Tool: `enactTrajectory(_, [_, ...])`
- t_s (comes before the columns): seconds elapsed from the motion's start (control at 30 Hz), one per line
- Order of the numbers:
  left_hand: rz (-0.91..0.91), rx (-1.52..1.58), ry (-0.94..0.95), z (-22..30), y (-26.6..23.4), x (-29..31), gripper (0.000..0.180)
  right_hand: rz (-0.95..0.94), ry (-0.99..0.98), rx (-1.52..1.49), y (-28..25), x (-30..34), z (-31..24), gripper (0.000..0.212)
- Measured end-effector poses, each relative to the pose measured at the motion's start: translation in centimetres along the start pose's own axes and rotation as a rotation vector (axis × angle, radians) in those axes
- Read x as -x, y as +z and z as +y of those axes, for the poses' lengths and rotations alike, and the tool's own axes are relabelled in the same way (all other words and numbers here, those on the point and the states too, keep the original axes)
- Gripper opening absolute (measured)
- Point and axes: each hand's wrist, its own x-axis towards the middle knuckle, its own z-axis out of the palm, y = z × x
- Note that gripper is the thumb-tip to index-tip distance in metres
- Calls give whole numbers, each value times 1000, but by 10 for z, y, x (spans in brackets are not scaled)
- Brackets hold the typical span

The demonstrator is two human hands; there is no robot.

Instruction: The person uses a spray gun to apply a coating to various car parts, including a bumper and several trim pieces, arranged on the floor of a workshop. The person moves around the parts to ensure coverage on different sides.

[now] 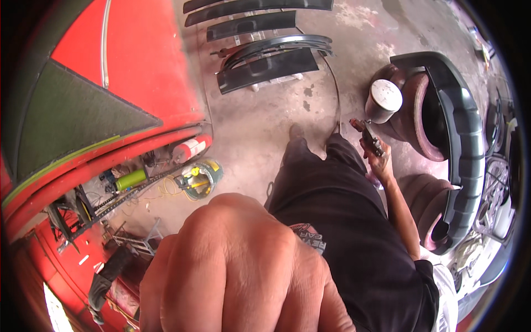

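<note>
My left hand (238, 271) fills the lower middle, very close to the camera. Its knuckles face up and the fingers curl down, with the tips out of sight below the edge. What it may hold is hidden. Low at my right side, my right hand (379, 160) grips a spray gun (369, 136), its front end pointing away from me. A round container with a white lid (386, 95) stands just beyond the gun, beside dark rounded forms. Right of these rests a large black bumper (469, 133).
Several black panels (268, 72) lie in a row on supports ahead. A hose (336, 83) crosses the floor near my feet. At left stands a red vehicle (149, 61), with a fire extinguisher (189, 149) and a bucket of tools (213, 172) beside it. Assorted parts crowd the far right.
</note>
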Motion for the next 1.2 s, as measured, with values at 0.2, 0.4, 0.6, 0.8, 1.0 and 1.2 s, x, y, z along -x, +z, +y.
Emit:
enactTrajectory(0.2, [113,-77,61,-41,-6,-22,24,-20,-53,-33,-46,-16,29,34])
enactTrajectory(0.4, [224,-456,177,-81,3,-43,27,-36,-43,10,-85,-16,40,45])
enactTrajectory(0.6, [87,-288,-53,-102,-13,-72,29,-67,-13,-2,-96,-5,45,45])
enactTrajectory(0.8, [125,-396,-11,-117,-76,-43,21,42,30,-46,-108,8,93,45])
enactTrajectory(1.0, [998,-1269,-866,-100,-187,102,21,39,56,-62,-90,-10,76,34])
enactTrajectory(1.2, [988,-1539,-1363,-53,-265,271,29,99,32,-63,-72,-35,59,29])
